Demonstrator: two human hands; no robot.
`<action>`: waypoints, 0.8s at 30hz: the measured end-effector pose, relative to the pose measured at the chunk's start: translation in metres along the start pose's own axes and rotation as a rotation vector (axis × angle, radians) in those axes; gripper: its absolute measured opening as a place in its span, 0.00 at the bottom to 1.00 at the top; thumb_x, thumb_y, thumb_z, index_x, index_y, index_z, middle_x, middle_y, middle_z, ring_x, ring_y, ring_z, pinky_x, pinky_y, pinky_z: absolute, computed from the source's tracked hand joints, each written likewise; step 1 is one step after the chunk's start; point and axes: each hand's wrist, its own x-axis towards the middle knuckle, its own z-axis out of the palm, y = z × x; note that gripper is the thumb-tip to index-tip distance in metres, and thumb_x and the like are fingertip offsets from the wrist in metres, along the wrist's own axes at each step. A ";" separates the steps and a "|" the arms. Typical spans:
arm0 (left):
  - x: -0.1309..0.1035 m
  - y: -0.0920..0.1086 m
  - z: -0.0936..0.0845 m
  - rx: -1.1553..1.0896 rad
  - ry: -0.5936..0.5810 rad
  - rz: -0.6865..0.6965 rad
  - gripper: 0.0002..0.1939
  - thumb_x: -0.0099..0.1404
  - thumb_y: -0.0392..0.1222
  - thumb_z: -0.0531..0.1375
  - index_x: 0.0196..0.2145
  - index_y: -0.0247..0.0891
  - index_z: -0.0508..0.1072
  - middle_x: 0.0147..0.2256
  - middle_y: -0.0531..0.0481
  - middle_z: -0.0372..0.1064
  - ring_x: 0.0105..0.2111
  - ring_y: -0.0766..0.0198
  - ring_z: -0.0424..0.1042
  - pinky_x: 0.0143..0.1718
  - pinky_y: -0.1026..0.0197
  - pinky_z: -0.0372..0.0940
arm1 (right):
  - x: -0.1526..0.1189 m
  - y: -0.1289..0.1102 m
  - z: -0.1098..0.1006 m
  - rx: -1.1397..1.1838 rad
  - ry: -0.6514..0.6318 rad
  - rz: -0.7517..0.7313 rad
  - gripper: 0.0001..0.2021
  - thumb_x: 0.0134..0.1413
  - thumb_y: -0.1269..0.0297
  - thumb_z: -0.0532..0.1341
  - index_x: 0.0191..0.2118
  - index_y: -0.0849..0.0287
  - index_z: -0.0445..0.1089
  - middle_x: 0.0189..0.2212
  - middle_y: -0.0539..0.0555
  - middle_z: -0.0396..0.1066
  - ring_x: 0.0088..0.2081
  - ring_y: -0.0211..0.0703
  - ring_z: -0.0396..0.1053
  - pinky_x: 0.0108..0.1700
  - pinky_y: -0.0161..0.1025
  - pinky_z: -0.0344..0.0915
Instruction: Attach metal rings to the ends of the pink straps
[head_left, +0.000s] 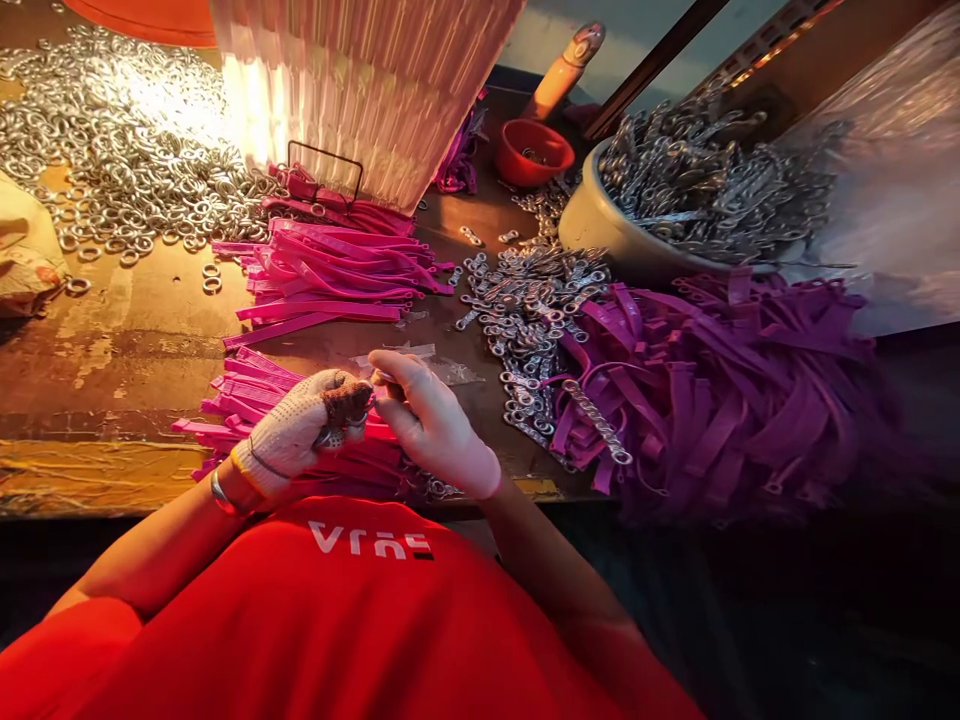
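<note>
My left hand (296,428), in a dotted knit glove with dark, worn fingertips, is closed. A small bit of metal shows at its fingers, too hidden to name. My right hand (441,428), in a thin white glove, meets it with thumb and forefinger pinched at the left fingertips. What the pinch holds is hidden. Under and beside both hands lie pink straps (255,385) at the table's near edge. Farther back is a second bunch of pink straps (330,265), laid roughly side by side.
Loose metal rings (150,150) cover the back left under bright light, beside a ridged translucent panel (360,90). Short metal chains (525,310) lie to the right, near a heap of purple straps (720,390). Behind stand a chain-filled tub (592,215) and a red bowl (525,165).
</note>
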 end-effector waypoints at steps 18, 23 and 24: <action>0.003 0.007 0.006 -0.083 0.024 -0.053 0.19 0.61 0.50 0.68 0.27 0.38 0.62 0.16 0.60 0.54 0.13 0.75 0.50 0.13 0.70 0.45 | 0.008 -0.016 0.012 -0.635 -0.024 0.101 0.14 0.61 0.67 0.53 0.23 0.55 0.66 0.18 0.52 0.66 0.21 0.41 0.60 0.28 0.41 0.47; 0.016 0.005 0.005 -0.203 0.021 -0.071 0.20 0.58 0.50 0.70 0.26 0.38 0.63 0.16 0.60 0.53 0.13 0.76 0.48 0.13 0.71 0.44 | 0.007 -0.014 0.019 -0.623 0.005 0.137 0.14 0.66 0.64 0.51 0.35 0.60 0.72 0.22 0.55 0.71 0.24 0.42 0.63 0.29 0.40 0.49; 0.019 0.005 0.005 -0.219 0.015 -0.074 0.21 0.57 0.50 0.70 0.26 0.38 0.63 0.17 0.61 0.52 0.13 0.76 0.48 0.12 0.71 0.43 | 0.008 -0.012 0.018 -0.518 -0.021 0.178 0.14 0.66 0.63 0.51 0.36 0.59 0.72 0.23 0.54 0.72 0.25 0.42 0.64 0.29 0.39 0.51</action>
